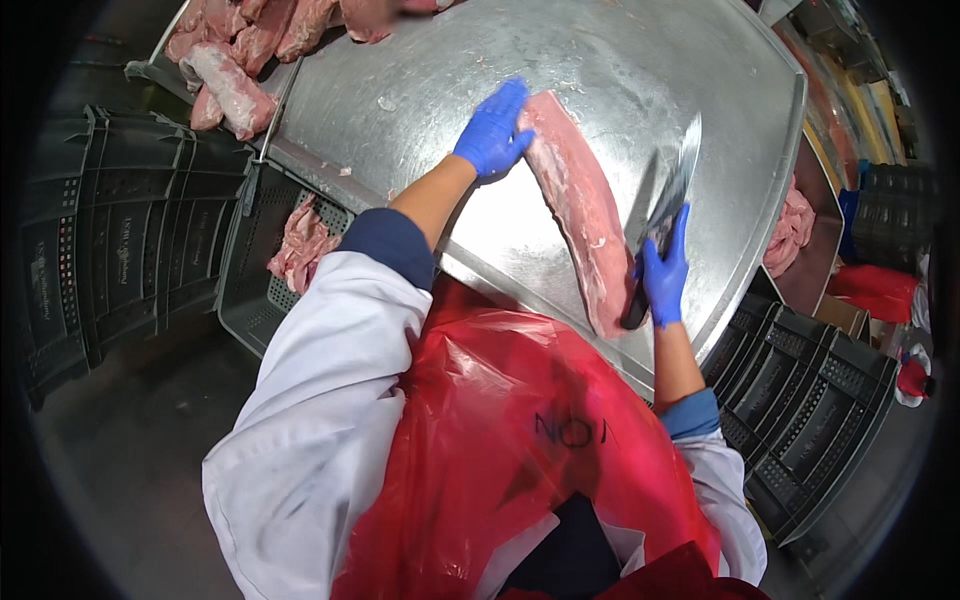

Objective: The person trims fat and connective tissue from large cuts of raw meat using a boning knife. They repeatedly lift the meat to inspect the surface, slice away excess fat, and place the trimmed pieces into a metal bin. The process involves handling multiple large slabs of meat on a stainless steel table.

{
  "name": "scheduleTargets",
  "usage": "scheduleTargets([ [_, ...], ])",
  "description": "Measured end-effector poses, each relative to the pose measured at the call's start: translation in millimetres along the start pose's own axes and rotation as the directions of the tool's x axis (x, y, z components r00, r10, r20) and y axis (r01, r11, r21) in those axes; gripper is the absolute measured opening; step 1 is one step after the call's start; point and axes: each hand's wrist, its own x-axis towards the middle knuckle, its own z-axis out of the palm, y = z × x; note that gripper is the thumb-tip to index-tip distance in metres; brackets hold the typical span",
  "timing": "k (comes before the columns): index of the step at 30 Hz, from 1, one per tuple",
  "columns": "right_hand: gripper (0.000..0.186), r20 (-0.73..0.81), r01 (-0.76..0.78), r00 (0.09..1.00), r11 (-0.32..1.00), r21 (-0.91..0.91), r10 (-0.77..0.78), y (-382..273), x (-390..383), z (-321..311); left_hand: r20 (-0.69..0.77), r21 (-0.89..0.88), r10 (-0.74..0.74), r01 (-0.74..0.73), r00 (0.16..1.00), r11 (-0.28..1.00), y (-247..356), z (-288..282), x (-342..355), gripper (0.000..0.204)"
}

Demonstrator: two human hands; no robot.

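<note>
A long pale-pink strip of pork loin (583,220) lies on the steel table, running from its far end down toward the near edge. My left hand (492,132), in a blue glove, rests at the loin's far end, fingers stretched out and thumb against the meat. On the right side of the loin, my blue-gloved right hand (665,275) is closed around the dark handle of a knife (678,180). The long blade points away from me, up and slightly right, apart from the meat. Part of the handle is hidden by the fingers.
The steel table (420,65) has raised edges. Several meat pieces (232,85) are heaped at far left. Below them, a grey perforated crate (240,270) holds trimmings (303,243). Dark crates (120,230) stand left, more crates (800,400) right. More meat (790,230) lies beyond the right edge.
</note>
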Motion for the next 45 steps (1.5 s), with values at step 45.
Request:
scheduleTargets([
  [45,0.078,0.788,0.339,0.571,0.808,-0.481,0.230,-139,99,54,-0.174,-0.839,-0.464,0.116,0.869,0.532,-67,-123,-186,0.035],
])
